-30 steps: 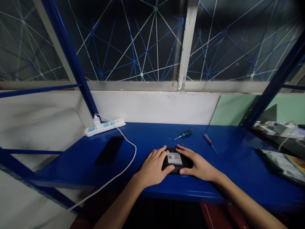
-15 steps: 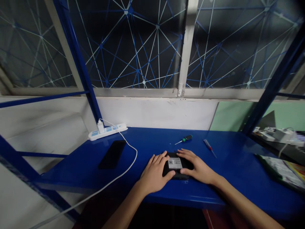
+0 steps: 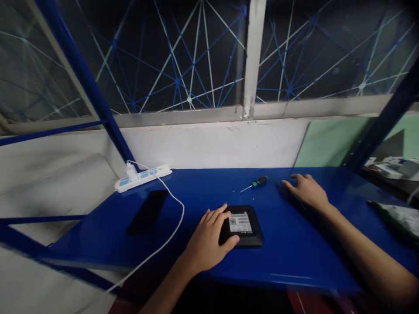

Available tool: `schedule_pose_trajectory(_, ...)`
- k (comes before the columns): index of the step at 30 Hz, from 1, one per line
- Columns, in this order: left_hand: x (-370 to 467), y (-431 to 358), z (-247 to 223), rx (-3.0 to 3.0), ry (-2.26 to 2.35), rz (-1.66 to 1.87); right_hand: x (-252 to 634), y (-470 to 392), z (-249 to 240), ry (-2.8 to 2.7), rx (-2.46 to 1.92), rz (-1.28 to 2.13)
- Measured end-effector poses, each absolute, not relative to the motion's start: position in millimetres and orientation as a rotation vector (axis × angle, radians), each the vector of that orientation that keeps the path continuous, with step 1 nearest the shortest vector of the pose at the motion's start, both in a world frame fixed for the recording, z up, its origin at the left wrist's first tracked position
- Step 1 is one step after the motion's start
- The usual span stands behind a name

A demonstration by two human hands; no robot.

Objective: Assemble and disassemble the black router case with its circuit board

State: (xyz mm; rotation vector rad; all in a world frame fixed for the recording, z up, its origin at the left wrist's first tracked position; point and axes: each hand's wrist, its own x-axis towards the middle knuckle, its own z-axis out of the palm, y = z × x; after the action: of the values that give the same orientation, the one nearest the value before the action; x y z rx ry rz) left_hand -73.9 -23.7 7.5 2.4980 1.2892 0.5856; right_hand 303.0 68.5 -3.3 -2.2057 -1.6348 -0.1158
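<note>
My left hand (image 3: 209, 240) lies over the left side of a flat black device (image 3: 257, 240), fingers near its top edge and thumb on its lower part, holding it against the table. On the device is a white printed label (image 3: 240, 222) with a square code. My right hand (image 3: 306, 191) is farther back and to the right, away from the device, low over the table with its fingers apart. The red-handled screwdriver is hidden at or under this hand. Between the hands, farther back, lies a green-and-black screwdriver (image 3: 255, 184).
A black phone-like slab (image 3: 147, 212) lies at the left of the blue table (image 3: 203, 183). Behind it sits a white power strip (image 3: 144, 178) with a plug and a white cable (image 3: 173, 226) trailing forward. A plastic packet (image 3: 397, 220) is at the right.
My right hand has let go of the device and moved right and back, to where the red-handled screwdriver lay. The left hand stays on the device. The view has shifted slightly.
</note>
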Motion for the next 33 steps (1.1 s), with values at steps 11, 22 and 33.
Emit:
schedule_pose_trajectory(11,-76,-25,6,2.529,1.347,0.524,295,68,-1,-1.602,-2.065,0.177)
schedule_pose_trajectory(22,-79,-25,8,2.372,1.408,0.512,269,72,1,-1.292,-1.391,0.493)
schedule_pose_trajectory(33,-79,-28,7,2.385,1.416,0.522,260,77,-12,-1.144,-1.223,0.604)
